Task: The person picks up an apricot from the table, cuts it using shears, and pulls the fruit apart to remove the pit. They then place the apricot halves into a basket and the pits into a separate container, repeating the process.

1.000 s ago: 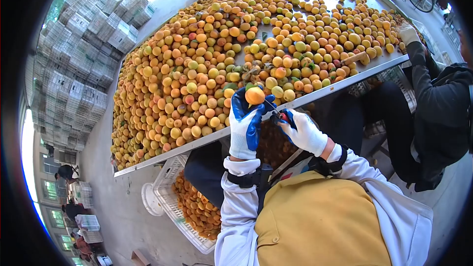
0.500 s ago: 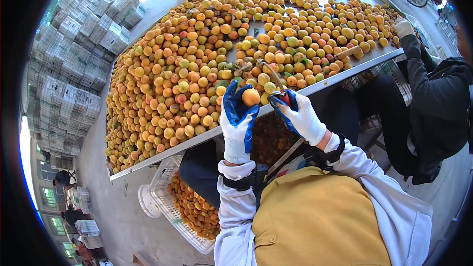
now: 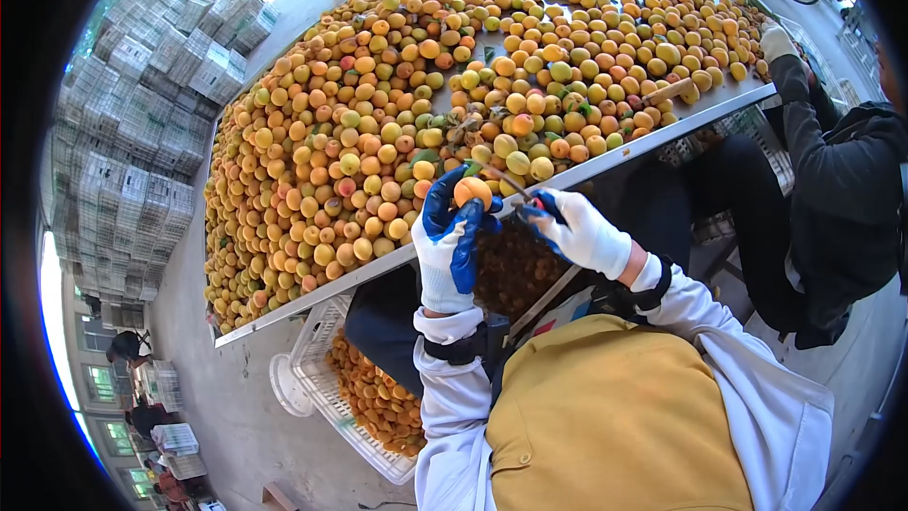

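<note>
My left hand (image 3: pixel 448 244), in a white glove with a blue coated palm, is closed around an orange apricot (image 3: pixel 472 192) just in front of the table's near edge. My right hand (image 3: pixel 584 231), gloved the same way, grips a knife (image 3: pixel 515 187) with a thin blade and a reddish handle mostly hidden by the fingers. The blade slants up and left, close beside the held apricot. Beyond both hands, piled apricots (image 3: pixel 322 170) in orange, yellow and green cover much of the metal-edged table (image 3: pixel 624 153), with a few leaves among them.
Below left, a white plastic crate (image 3: pixel 326 397) holds apricot pieces (image 3: pixel 374 402); a white stool (image 3: pixel 287 386) stands beside it. Dark pieces lie under the table. A person (image 3: pixel 842 189) in dark clothes sits at right. A wooden handle (image 3: pixel 668 91) rests among the fruit. Stacked crates (image 3: pixel 132 132) line the left.
The fingers of my left hand have closed further around the apricot, which moved slightly left and down. My right hand has turned the knife, bringing its blade lower and closer to the fruit.
</note>
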